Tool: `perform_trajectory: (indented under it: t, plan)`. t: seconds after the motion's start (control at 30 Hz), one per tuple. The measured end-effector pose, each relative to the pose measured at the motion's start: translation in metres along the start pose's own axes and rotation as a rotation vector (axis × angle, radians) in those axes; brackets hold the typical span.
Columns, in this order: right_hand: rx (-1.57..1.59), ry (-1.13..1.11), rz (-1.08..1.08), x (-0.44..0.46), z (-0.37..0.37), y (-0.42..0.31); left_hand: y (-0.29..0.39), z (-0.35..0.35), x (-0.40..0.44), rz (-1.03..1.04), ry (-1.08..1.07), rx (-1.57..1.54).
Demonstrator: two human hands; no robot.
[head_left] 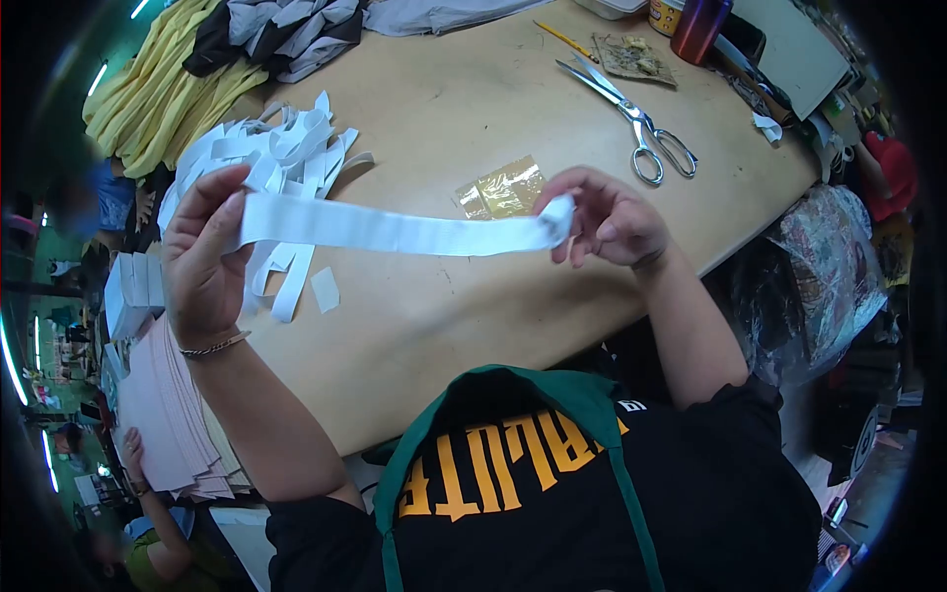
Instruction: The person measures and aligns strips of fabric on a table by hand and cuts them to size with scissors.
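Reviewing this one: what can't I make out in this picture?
All in the head view:
- White strip, end at the right hand: blurred beside the fingers; folded or knotted, I can't tell.
- Pile of white strips: lower ones hidden under upper ones, so no count.
- White container: cut off by the top edge.
- Orange lettering: partly covered by green fabric.

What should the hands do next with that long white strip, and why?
Maybe the right hand should smooth out its end of the white strip. That end looks bunched up by the fingers, while the rest stretches fairly flat across to the left hand, which is pinching the other end.
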State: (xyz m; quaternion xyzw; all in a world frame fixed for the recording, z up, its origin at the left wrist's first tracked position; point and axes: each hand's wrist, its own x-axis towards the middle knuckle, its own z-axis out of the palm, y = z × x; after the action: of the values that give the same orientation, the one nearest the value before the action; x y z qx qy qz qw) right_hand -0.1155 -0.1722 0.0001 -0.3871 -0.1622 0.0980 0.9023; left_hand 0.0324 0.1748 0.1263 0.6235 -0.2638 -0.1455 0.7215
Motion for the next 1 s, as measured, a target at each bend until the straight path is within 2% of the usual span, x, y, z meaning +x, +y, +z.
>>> perform_trajectory:
  t: [0.03, 0.07, 0.13, 0.2, 0.23, 0.33, 0.43, 0.47, 0.53, 0.63, 0.67, 0.73, 0.8, 0.83, 0.93, 0.97, 1.0]
  plan:
    - [0.041, 0.001, 0.075, 0.003, 0.000, 0.008, 0.000, 0.007, 0.001, 0.021, -0.033, -0.027]
    - [-0.033, 0.116, 0.181, 0.006, 0.007, 0.015, 0.004, 0.015, 0.002, 0.044, -0.064, -0.054]
    - [-0.327, 0.294, 0.319, 0.014, 0.020, 0.038, 0.008, 0.026, 0.003, 0.085, -0.118, -0.093]
    - [-0.845, 0.356, 0.538, 0.026, 0.038, 0.051, 0.008, 0.036, 0.001, 0.112, -0.167, -0.117]
    - [-1.011, 0.356, 0.448, 0.029, 0.043, 0.060, 0.010, 0.046, -0.001, 0.112, -0.153, -0.090]
    - [-1.312, 0.429, 0.405, 0.040, 0.076, 0.061, 0.008, 0.060, -0.005, 0.159, -0.233, -0.106]
    - [-1.796, 0.308, 0.181, 0.039, 0.073, 0.087, 0.007, 0.061, -0.005, 0.172, -0.272, -0.129]
    - [-1.785, 0.268, 0.138, 0.039, 0.069, 0.089, 0.007, 0.060, -0.004, 0.182, -0.292, -0.130]
    - [-1.759, 0.187, 0.053, 0.033, 0.058, 0.087, 0.010, 0.046, -0.007, 0.190, -0.134, -0.111]
    - [-1.260, 0.182, 0.242, 0.017, 0.037, 0.053, 0.008, 0.003, -0.021, 0.134, 0.047, -0.001]
    - [-1.042, 0.289, 0.292, 0.006, 0.026, 0.041, 0.000, -0.010, -0.027, 0.098, 0.125, 0.067]
    - [-0.847, 0.460, 0.048, -0.007, -0.010, 0.017, -0.031, -0.028, -0.038, -0.015, 0.289, 0.233]
    - [-0.643, 0.520, -0.170, -0.011, -0.041, -0.015, -0.076, -0.008, -0.042, -0.099, 0.282, 0.182]
    - [-0.724, 0.573, -0.215, -0.012, -0.060, -0.029, -0.104, -0.006, -0.044, -0.184, 0.215, 0.221]
    - [-1.565, 0.756, 0.114, 0.001, -0.080, -0.059, -0.154, 0.044, -0.043, -0.053, 0.183, 0.526]
    - [-1.930, 0.802, 0.128, 0.006, -0.071, -0.052, -0.156, 0.052, -0.042, -0.060, 0.203, 0.695]
    - [-2.033, 0.715, -0.052, 0.017, -0.059, -0.040, -0.156, 0.058, -0.042, -0.058, 0.212, 0.700]
